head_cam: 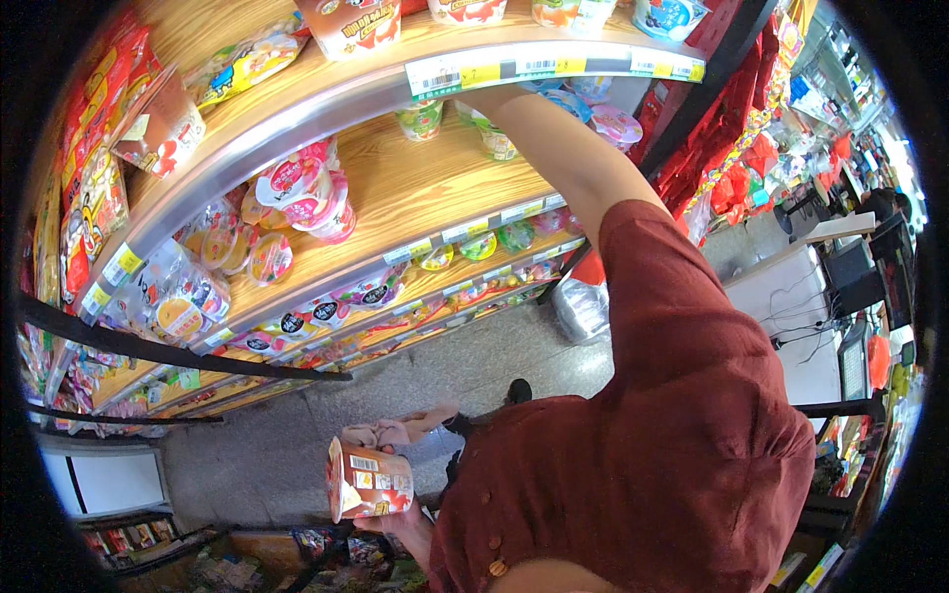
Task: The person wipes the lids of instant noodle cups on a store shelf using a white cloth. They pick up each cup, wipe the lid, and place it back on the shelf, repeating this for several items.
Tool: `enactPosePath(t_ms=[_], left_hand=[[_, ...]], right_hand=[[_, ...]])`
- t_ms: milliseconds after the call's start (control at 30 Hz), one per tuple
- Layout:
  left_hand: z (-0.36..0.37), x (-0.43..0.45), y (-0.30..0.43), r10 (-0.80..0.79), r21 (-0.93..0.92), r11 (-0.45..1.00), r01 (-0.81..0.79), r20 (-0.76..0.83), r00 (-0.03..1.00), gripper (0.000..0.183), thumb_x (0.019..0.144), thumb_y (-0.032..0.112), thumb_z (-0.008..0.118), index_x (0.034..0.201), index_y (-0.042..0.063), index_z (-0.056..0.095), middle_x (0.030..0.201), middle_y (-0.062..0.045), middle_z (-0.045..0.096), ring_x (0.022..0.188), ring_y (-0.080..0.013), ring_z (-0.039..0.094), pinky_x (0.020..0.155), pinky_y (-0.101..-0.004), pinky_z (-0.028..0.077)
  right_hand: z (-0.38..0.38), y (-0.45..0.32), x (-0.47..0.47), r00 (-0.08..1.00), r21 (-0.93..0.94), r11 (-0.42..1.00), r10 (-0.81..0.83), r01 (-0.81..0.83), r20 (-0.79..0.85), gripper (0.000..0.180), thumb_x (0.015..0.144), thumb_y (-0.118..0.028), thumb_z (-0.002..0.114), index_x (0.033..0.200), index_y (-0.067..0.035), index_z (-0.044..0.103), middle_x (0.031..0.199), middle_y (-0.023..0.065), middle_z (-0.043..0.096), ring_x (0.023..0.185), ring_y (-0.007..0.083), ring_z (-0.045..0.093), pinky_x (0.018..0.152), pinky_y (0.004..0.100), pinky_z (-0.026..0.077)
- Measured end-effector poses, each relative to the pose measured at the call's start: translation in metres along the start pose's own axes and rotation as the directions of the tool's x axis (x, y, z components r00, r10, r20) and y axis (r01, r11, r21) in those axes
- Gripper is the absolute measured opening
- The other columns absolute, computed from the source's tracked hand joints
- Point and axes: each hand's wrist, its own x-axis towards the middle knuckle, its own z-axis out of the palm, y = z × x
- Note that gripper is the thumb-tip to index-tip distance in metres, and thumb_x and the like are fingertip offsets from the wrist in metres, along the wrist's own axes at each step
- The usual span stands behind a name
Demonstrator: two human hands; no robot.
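Observation:
My left hand (397, 520) grips a brown and white paper food cup (374, 482) lying on its side, low in front of my body. A pinkish cloth (400, 428) is by the same hand, and how it is held is unclear. My other forearm (567, 144) reaches under the upper shelf's edge, and the shelf hides that hand. Beside this forearm on the wooden shelf are green-printed cups (420, 120), blue-lidded cups (567, 104) and a pink-lidded cup (615, 126). Similar brown cups (352, 30) stand on the upper shelf.
The upper shelf's metal edge (259, 118) carries price tags. Stacked pink cups (311, 189) and bagged jelly cups (174, 296) fill the left of the lower shelf. A dark rack post (704, 89) stands right of my arm. A clear plastic bag (583, 307) rests on the floor.

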Motion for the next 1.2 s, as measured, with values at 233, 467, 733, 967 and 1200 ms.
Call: enactPosePath(t_ms=[233, 467, 733, 967, 1200], left_hand=[[-0.011, -0.010, 0.005, 0.023, -0.117, 0.993, -0.031, -0.071, 0.997, 0.101, 0.070, 0.047, 0.079, 0.147, 0.007, 0.028, 0.149, -0.017, 0.033, 0.134, -0.0438, 0.032, 0.111, -0.0535, 0.021], [-0.001, -0.006, 0.004, 0.027, -0.027, 0.999, -0.029, -0.068, 0.997, 0.105, 0.069, 0.054, 0.078, 0.148, 0.010, 0.025, 0.150, -0.016, 0.032, 0.133, -0.0440, 0.033, 0.111, -0.0542, 0.024], [0.000, 0.005, -0.007, -0.017, -0.032, 0.999, 0.017, 0.006, 1.000, 0.107, 0.068, 0.051, 0.079, 0.149, 0.010, 0.023, 0.151, -0.015, 0.030, 0.134, -0.0455, 0.032, 0.109, -0.0553, 0.025], [-0.003, 0.014, -0.025, -0.090, -0.038, 0.995, 0.093, 0.083, 0.992, 0.102, 0.072, 0.049, 0.078, 0.149, 0.011, 0.023, 0.152, -0.013, 0.028, 0.134, -0.0460, 0.031, 0.111, -0.0567, 0.024], [0.001, 0.017, -0.032, -0.105, 0.040, 0.994, 0.101, 0.105, 0.989, 0.103, 0.071, 0.060, 0.073, 0.149, 0.014, 0.023, 0.150, -0.015, 0.032, 0.131, -0.0481, 0.034, 0.103, -0.0587, 0.037]], right_hand=[[0.017, 0.011, 0.022, 0.976, -0.042, 0.992, 0.125, -0.120, 0.177, 0.045, 0.079, -0.041, 0.062, 0.102, -0.003, 0.063, 0.098, 0.0175, 0.066, 0.100, 0.0313, 0.060, 0.086, 0.0438, 0.048], [0.018, -0.024, 0.018, 0.942, -0.093, 0.990, 0.131, -0.107, 0.308, 0.053, 0.078, -0.048, 0.063, 0.105, -0.003, 0.063, 0.098, 0.0177, 0.066, 0.101, 0.0315, 0.060, 0.088, 0.0439, 0.048], [-0.072, -0.068, -0.076, 0.948, -0.481, 0.867, 0.034, 0.129, 0.316, 0.067, 0.073, -0.062, 0.066, 0.104, -0.003, 0.063, 0.088, 0.0178, 0.067, 0.089, 0.0290, 0.064, 0.081, 0.0436, 0.051], [-0.152, 0.049, -0.056, 0.988, -0.662, 0.749, 0.124, -0.031, 0.093, 0.076, 0.070, -0.064, 0.069, 0.124, -0.012, 0.059, 0.116, 0.0179, 0.061, 0.110, 0.0280, 0.058, 0.095, 0.0394, 0.046], [-0.141, 0.118, -0.036, 0.970, -0.709, 0.686, 0.244, -0.163, 0.013, 0.088, 0.068, -0.071, 0.067, 0.138, -0.021, 0.045, 0.142, 0.0120, 0.044, 0.131, 0.0322, 0.042, 0.106, 0.0507, 0.034]])
